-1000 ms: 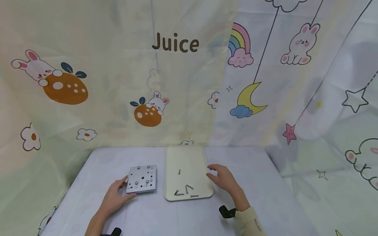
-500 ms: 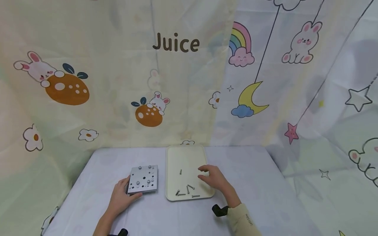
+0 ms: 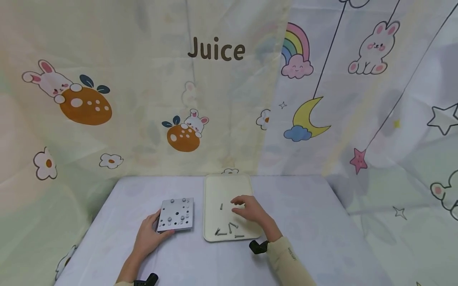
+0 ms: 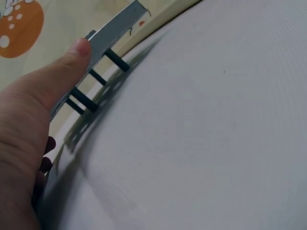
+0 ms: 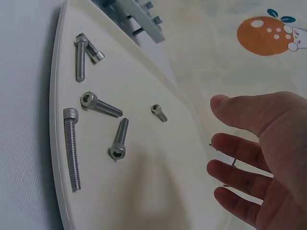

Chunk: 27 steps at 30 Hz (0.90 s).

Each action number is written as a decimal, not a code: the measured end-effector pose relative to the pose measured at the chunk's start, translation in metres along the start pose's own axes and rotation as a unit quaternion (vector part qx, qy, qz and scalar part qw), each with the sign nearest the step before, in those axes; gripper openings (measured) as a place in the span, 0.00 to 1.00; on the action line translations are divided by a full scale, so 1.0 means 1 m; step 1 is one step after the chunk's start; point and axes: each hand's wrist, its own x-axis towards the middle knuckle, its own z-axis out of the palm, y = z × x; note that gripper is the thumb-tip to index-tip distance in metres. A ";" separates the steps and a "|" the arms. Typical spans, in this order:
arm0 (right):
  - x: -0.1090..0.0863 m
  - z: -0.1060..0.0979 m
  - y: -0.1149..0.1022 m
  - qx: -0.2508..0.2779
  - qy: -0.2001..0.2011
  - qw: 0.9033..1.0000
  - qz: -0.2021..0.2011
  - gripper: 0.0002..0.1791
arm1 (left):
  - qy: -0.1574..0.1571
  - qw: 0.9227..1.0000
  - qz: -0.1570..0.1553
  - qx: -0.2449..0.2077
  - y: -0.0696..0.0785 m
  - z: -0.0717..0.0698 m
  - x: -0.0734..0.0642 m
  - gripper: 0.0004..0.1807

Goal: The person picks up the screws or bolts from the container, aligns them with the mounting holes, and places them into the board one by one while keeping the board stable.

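A square silver metal plate [image 3: 176,217] with holes is gripped at its near left corner by my left hand [image 3: 147,237]. Screw heads stand on its top face. In the left wrist view, the thumb lies along the plate's edge [image 4: 115,29], and threaded screw shanks [image 4: 85,99] stick out below. My right hand [image 3: 250,210] hovers over the right side of a cream tray [image 3: 227,186], its fingers apart and holding nothing. Several socket head screws lie in the tray: a short screw [image 5: 159,112] apart from the rest, and a long screw [image 5: 71,148] near the rim.
A white cloth covers the table [image 3: 293,194], with the tray just right of the plate. Behind the table hangs a printed curtain [image 3: 229,99] with cartoon rabbits, oranges and a moon. Black wrist cameras [image 3: 258,247] sit on both wrists.
My right hand has moved left, from beside the tray's right edge to above the tray. My left hand has closed in further on the plate, its thumb now along the near edge.
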 end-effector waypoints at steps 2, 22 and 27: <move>0.002 0.005 0.001 0.005 -0.003 1.000 0.001 0.15 | 0.004 1.000 -0.002 0.001 -0.001 0.000 -0.001 0.63; 0.030 0.026 0.019 0.005 -0.031 0.999 0.027 0.12 | 0.007 1.000 0.007 0.016 -0.004 0.000 0.001 0.64; 0.035 0.030 0.023 0.006 -0.047 0.999 0.021 0.12 | 0.002 1.000 -0.002 0.013 -0.002 0.000 -0.002 0.63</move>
